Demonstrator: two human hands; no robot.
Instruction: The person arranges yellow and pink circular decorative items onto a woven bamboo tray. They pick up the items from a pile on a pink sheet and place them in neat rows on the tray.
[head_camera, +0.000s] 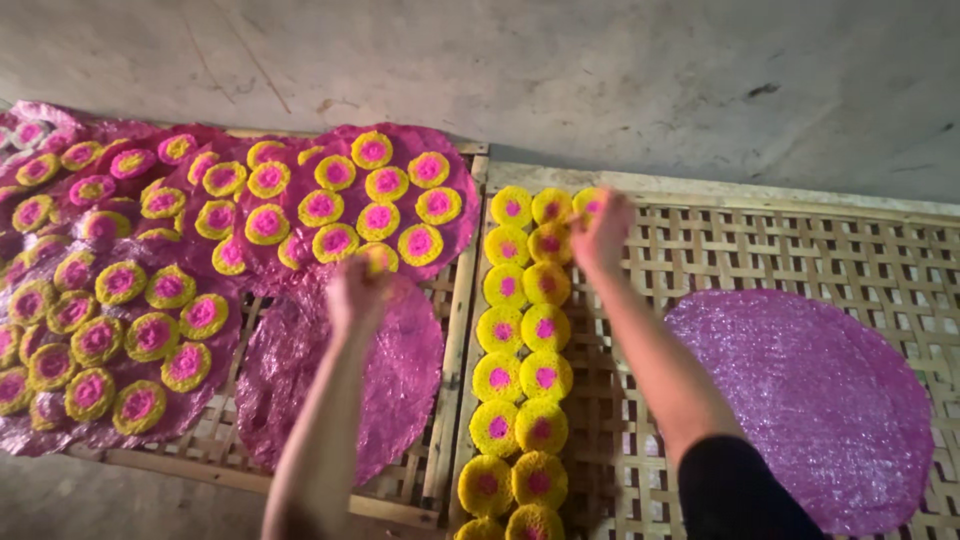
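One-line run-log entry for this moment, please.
left hand: on yellow-pink disc over pink sheet | right hand: at top of disc rows | bamboo rack

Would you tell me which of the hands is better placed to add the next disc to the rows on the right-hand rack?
Probably the right hand: it is at the rows' top end.

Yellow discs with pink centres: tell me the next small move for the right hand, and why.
Probably set the disc in the right hand down at the top of a third column. That hand hovers at the far end of the two-column row of yellow discs on the bamboo rack, and bare lattice lies right beside them. The left hand is busy over a pink sheet.
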